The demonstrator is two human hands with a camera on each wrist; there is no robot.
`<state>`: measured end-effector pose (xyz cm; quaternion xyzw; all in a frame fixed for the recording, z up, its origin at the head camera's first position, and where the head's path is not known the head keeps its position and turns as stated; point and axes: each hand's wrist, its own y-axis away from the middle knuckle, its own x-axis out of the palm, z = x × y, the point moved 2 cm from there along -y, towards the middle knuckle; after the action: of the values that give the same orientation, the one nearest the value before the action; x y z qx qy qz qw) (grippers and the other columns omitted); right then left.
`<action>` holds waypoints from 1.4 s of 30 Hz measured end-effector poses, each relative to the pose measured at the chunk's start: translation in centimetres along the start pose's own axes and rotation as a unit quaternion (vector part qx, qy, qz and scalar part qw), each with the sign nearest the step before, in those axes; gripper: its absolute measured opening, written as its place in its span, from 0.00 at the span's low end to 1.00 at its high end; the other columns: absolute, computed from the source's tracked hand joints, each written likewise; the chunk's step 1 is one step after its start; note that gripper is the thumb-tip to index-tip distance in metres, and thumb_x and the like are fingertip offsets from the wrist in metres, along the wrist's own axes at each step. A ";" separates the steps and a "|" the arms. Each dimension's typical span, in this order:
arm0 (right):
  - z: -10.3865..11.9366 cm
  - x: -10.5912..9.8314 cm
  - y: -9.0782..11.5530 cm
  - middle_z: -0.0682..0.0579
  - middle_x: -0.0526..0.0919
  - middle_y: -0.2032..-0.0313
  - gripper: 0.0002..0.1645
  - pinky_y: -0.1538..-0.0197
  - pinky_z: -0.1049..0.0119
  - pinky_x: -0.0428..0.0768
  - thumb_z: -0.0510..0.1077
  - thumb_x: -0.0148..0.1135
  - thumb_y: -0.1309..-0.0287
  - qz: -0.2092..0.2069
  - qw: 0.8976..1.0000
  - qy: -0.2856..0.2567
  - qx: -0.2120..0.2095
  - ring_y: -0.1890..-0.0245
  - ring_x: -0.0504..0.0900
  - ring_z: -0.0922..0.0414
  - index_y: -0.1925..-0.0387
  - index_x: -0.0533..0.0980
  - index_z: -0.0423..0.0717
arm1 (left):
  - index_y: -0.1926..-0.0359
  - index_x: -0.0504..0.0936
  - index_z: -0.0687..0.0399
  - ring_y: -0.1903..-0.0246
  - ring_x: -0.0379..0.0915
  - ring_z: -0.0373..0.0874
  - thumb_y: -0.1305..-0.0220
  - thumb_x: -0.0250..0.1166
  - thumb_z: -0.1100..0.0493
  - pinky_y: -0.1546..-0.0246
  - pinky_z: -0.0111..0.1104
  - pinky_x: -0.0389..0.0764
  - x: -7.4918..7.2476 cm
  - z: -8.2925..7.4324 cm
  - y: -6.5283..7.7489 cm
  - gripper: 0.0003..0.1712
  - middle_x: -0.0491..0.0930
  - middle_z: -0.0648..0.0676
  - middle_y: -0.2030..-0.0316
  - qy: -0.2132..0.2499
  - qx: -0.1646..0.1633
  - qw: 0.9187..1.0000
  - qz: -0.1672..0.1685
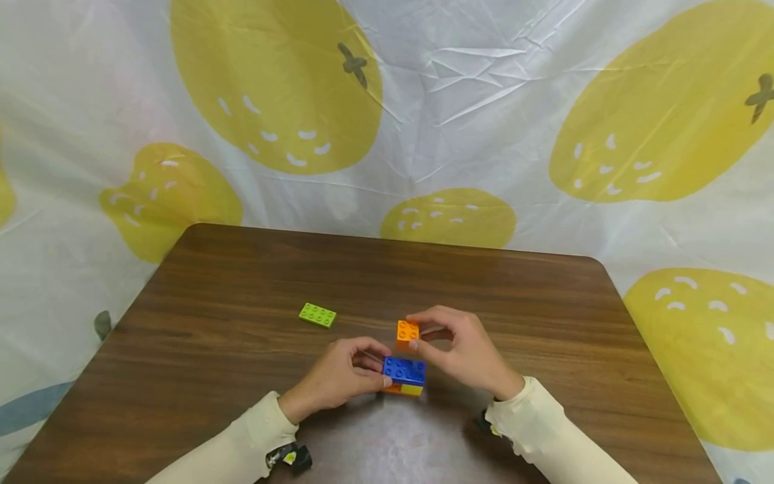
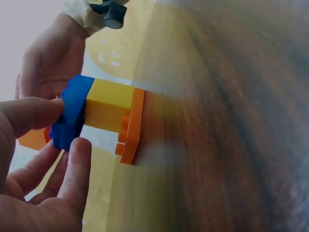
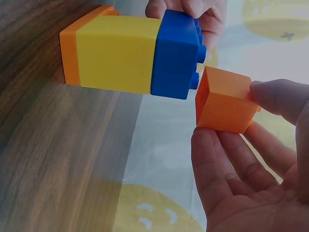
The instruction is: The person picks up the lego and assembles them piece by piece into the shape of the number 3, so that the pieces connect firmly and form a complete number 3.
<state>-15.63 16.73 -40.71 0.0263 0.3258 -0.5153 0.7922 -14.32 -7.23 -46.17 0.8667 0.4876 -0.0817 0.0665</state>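
Toward the front of the table stands a small stack: a flat orange toy building brick at the bottom, a yellow brick on it, and a blue eight-stud brick on top. The left hand grips the left end of the blue brick between thumb and fingers. Between its thumb and fingertips the right hand holds a square orange four-stud brick, studs up. That brick is just above and behind the blue one; in the right wrist view a slight gap shows between them.
A flat lime-green brick lies farther back on the brown wooden table, left of the stack. Behind the table hangs a white curtain with a yellow fruit print. Each wrist carries a small black camera.
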 end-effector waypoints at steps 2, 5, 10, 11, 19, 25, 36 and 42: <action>0.1 0.0 0.1 0.52 0.89 0.50 0.21 0.50 0.60 0.90 0.39 0.75 0.37 0.000 1.000 -0.001 -0.004 0.56 0.91 0.57 0.43 0.84 0.47 | 0.45 0.85 0.59 0.53 0.87 0.48 0.38 0.79 0.59 0.53 0.32 0.89 0.0 0.0 0.0 0.22 0.87 0.59 0.50 -0.001 0.000 1.000 0.001; 0.2 0.0 0.4 0.51 0.90 0.50 0.20 0.50 0.60 0.90 0.40 0.75 0.37 -0.002 1.000 -0.002 -0.010 0.56 0.91 0.57 0.44 0.85 0.46 | 0.45 0.85 0.58 0.53 0.87 0.48 0.38 0.79 0.59 0.53 0.32 0.89 0.0 0.0 0.0 0.22 0.87 0.59 0.49 -0.002 0.001 1.000 0.001; 0.3 0.0 0.9 0.51 0.90 0.51 0.20 0.51 0.59 0.90 0.40 0.76 0.37 -0.006 1.000 -0.004 -0.012 0.57 0.91 0.57 0.45 0.85 0.45 | 0.45 0.86 0.58 0.53 0.87 0.47 0.38 0.79 0.59 0.53 0.32 0.89 0.0 0.0 0.0 0.22 0.87 0.59 0.48 -0.003 0.002 1.000 -0.001; 0.3 0.0 1.0 0.51 0.90 0.51 0.19 0.51 0.59 0.90 0.39 0.76 0.38 -0.007 1.000 -0.005 -0.013 0.57 0.91 0.57 0.45 0.85 0.45 | 0.45 0.86 0.58 0.53 0.87 0.47 0.38 0.79 0.59 0.54 0.31 0.89 0.1 0.0 0.0 0.22 0.87 0.59 0.48 -0.003 0.002 1.000 -0.002; 0.3 -0.1 1.6 0.50 0.90 0.51 0.20 0.52 0.61 0.90 0.38 0.76 0.39 -0.009 1.000 -0.003 -0.013 0.58 0.91 0.57 0.45 0.85 0.45 | 0.45 0.85 0.59 0.53 0.87 0.47 0.39 0.78 0.60 0.53 0.32 0.89 0.1 0.1 0.0 0.22 0.87 0.59 0.48 0.002 -0.004 1.000 -0.003; 0.1 0.0 2.3 0.50 0.90 0.51 0.20 0.52 0.59 0.91 0.38 0.76 0.39 -0.007 1.000 0.000 -0.007 0.57 0.91 0.57 0.45 0.85 0.46 | 0.45 0.86 0.58 0.54 0.87 0.47 0.39 0.78 0.60 0.54 0.31 0.89 0.2 0.1 0.0 0.21 0.87 0.59 0.48 0.004 -0.001 1.000 -0.003; -0.3 0.0 3.3 0.50 0.90 0.51 0.20 0.52 0.56 0.91 0.37 0.76 0.39 -0.009 1.000 -0.002 -0.004 0.57 0.91 0.57 0.45 0.85 0.46 | 0.46 0.86 0.57 0.54 0.87 0.46 0.38 0.79 0.59 0.54 0.30 0.89 0.2 0.2 0.0 0.21 0.87 0.58 0.49 0.000 -0.001 1.000 -0.002; -0.3 -0.1 3.4 0.51 0.89 0.50 0.20 0.52 0.60 0.91 0.39 0.76 0.38 -0.008 1.000 0.003 -0.003 0.57 0.91 0.58 0.44 0.85 0.48 | 0.46 0.86 0.57 0.54 0.87 0.46 0.38 0.79 0.59 0.54 0.31 0.89 0.2 0.1 -0.1 0.21 0.87 0.58 0.49 -0.004 -0.004 1.000 -0.003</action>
<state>-12.93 18.55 -41.88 0.0233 0.3301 -0.5210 0.7868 -14.30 -7.03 -46.30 0.8649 0.4899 -0.0830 0.0717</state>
